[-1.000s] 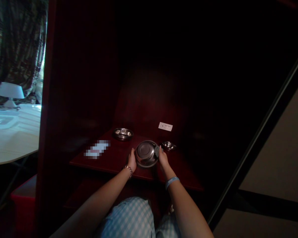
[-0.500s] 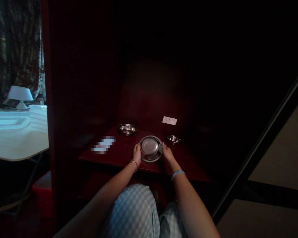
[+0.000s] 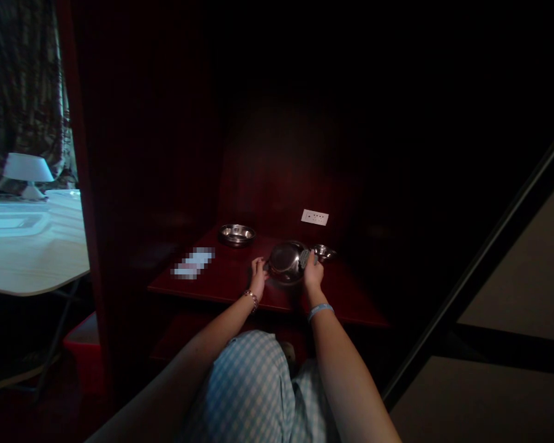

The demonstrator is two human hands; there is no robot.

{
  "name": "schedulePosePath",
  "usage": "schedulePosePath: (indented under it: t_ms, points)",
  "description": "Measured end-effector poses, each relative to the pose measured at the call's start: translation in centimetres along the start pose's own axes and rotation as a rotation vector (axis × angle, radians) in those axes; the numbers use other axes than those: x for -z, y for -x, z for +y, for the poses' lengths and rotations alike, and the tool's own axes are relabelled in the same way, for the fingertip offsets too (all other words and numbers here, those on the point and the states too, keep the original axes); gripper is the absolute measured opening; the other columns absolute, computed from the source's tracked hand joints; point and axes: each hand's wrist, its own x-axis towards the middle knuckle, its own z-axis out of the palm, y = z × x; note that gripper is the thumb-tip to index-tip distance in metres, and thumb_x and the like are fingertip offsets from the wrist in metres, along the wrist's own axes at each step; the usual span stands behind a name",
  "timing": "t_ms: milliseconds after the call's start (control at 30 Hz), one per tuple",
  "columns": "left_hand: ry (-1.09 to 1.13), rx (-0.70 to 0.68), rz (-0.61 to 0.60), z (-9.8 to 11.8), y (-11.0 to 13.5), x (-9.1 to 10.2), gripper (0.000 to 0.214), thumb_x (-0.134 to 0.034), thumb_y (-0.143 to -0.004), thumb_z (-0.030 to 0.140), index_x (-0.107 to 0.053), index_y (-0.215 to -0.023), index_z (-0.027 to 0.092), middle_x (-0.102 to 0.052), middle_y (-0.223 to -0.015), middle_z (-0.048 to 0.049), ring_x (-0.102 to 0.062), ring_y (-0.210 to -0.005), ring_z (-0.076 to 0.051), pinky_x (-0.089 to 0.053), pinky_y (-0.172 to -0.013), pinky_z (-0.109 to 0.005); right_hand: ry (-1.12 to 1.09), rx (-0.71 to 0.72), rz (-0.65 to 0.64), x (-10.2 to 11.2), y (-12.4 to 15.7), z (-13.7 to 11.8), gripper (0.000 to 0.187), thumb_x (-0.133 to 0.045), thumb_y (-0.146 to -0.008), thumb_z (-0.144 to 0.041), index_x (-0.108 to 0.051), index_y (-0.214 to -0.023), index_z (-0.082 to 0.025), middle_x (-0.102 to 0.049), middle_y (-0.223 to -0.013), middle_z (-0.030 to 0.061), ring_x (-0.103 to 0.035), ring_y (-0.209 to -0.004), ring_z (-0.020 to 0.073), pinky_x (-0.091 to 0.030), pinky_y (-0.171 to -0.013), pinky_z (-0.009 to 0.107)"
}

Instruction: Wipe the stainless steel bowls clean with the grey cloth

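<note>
Curtain: patterned, hanging at the far left in brighter light
Upright panel: dark red, between the lit side and the alcove
Worktop: dark red, in front of the seated person
Pale table: beyond the panel, at the left
Trousers: pale blue check, knees close to the near edge
White lamp: on the far part of the pale table
Held bowl: shiny metal, over the near middle of the worktop, tilted, underside towards the person; cannot tell whether its rim touches the surface
Back bowl: metal, upright, at the rear left of the worktop
Left grip: fingers closed on the bowl's left edge
Right grip: clenched around a grey scrubber, which lies against the bowl's right side
Small bowl: metal, just behind the right grip, partly hidden
Socket plate: white, on the rear wall
Wristband: blue, right wrist
Bracelet: beaded, left wrist
</note>
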Motion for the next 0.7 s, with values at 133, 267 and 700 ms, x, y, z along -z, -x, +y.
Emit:
schedulePosePath:
  t_ms: [133,267,700]
  points:
    - [0.039,0.077,-0.012,0.1,-0.1,-0.1,0.027,-0.055,-0.091,0.047,-0.064,-0.100,0.023,-0.064,-0.124,-0.0134,-0.066,-0.094,-0.020,-0.046,-0.087,-0.029,0.178,0.427,0.018,0.6,1.8,-1.6,0.049,-0.039,-0.094,-0.058,-0.068,-0.090,-0.020,-0.072,-0.088,0.0120,-0.065,-0.087,0.0253,-0.043,-0.079,0.030]
    - [0.062,0.122,-0.038,0.3,-0.2,0.1,0.046,-0.047,-0.091,0.060,-0.064,-0.109,0.021,-0.071,-0.106,-0.0148,-0.070,-0.093,-0.024,-0.048,-0.088,-0.033,0.586,0.891,-0.216,1.4,2.8,-2.2,0.031,-0.050,-0.095,-0.045,-0.066,-0.097,-0.018,-0.071,-0.097,0.0139,-0.061,-0.096,0.0248,-0.038,-0.092,0.033]
    - [0.055,0.095,-0.065,0.5,0.0,-0.3,0.032,-0.068,-0.080,0.044,-0.071,-0.091,0.014,-0.072,-0.082,-0.0061,-0.066,-0.090,-0.021,-0.049,-0.086,-0.031,0.797,1.181,-0.827,0.5,4.1,-1.8,0.011,-0.060,-0.092,-0.024,-0.065,-0.100,-0.018,-0.071,-0.102,0.0127,-0.064,-0.097,0.0237,-0.041,-0.093,0.033]
